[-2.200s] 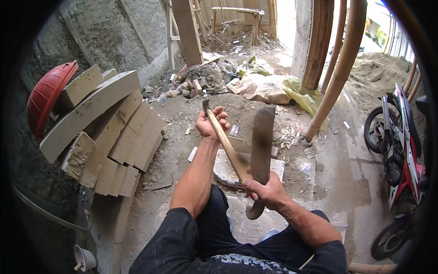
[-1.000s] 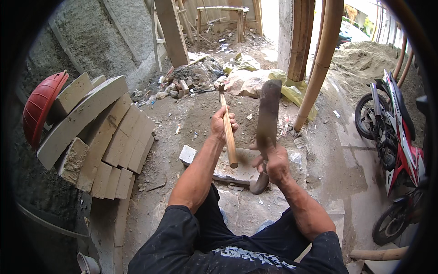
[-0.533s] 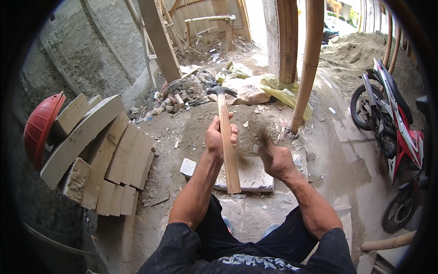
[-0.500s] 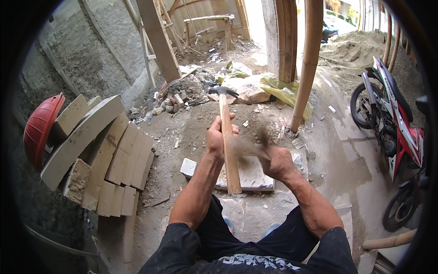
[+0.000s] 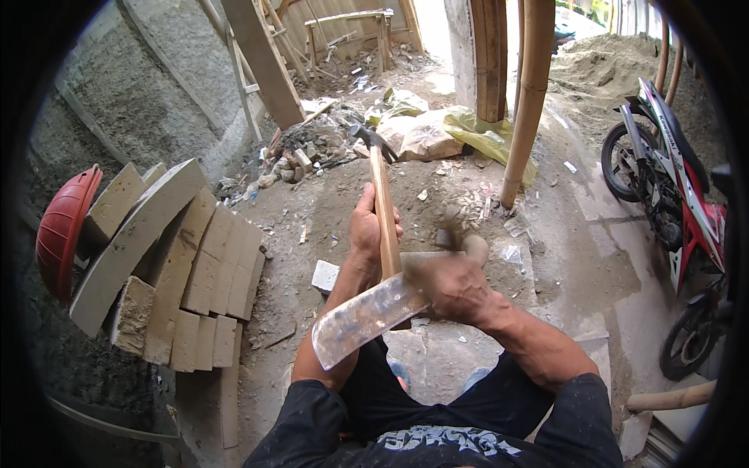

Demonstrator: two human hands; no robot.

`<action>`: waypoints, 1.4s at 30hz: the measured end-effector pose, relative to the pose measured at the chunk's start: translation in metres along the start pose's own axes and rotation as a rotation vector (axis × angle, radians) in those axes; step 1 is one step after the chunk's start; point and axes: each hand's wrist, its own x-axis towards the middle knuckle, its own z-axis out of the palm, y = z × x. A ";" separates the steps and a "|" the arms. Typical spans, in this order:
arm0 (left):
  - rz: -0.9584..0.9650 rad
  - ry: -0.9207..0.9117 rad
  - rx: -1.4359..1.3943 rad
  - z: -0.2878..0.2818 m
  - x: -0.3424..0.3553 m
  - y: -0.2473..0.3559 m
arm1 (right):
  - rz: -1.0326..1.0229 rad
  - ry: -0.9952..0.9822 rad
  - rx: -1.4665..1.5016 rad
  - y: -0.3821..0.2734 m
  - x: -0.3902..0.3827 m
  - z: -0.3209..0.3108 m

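Observation:
A claw hammer with a pale wooden handle (image 5: 382,207) stands tilted in front of me, its dark head (image 5: 374,142) at the far end. My left hand (image 5: 365,228) is closed around the middle of that handle. My right hand (image 5: 462,287) grips a broad, square-ended machete, whose worn metal blade (image 5: 363,321) lies across the hammer handle's lower end and hides it. Whether blade and wood touch, I cannot tell. A dark, blurred piece sticks up beyond my right hand. Below the hands, a pale slab is mostly covered by them and the blade.
Left, light blocks (image 5: 168,273) are stacked with a red hard hat (image 5: 66,234) beside them. A small white block (image 5: 325,275) lies near my left forearm. Ahead are rubble, sacks (image 5: 429,134) and a bamboo post (image 5: 530,101). A motorcycle (image 5: 675,187) stands on the right.
The machete blade, blurred across the handle earlier, has swung down and left over its lower end. My right hand has moved slightly left and nearer. The hammer has shifted a little left.

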 end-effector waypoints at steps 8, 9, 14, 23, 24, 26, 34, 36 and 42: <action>0.017 -0.049 0.002 0.006 -0.011 -0.001 | -0.138 0.052 -0.084 0.007 0.021 -0.011; -0.055 0.005 -0.027 0.006 -0.010 -0.001 | 0.036 0.003 -0.070 0.008 0.020 -0.010; -0.171 -0.099 -0.162 -0.006 -0.002 0.000 | 0.008 0.097 -0.025 0.024 0.019 0.001; -0.030 -0.133 -0.116 0.012 -0.013 -0.004 | -0.056 0.117 -0.013 0.028 0.020 -0.004; 0.026 -0.097 -0.070 0.015 -0.013 -0.003 | 0.017 0.104 -0.061 0.028 0.020 -0.006; 0.083 -0.006 0.056 0.016 -0.015 -0.002 | 0.223 0.120 -0.169 0.030 0.020 -0.007; -0.018 -0.231 -0.070 0.006 -0.011 -0.002 | 0.198 0.150 -0.195 0.042 0.016 0.003; 0.013 -0.123 -0.098 0.005 -0.010 -0.004 | 0.073 0.152 -0.077 0.042 0.016 0.008; 0.120 -0.134 0.126 0.008 -0.022 -0.013 | 0.241 0.128 -0.072 0.053 0.022 0.005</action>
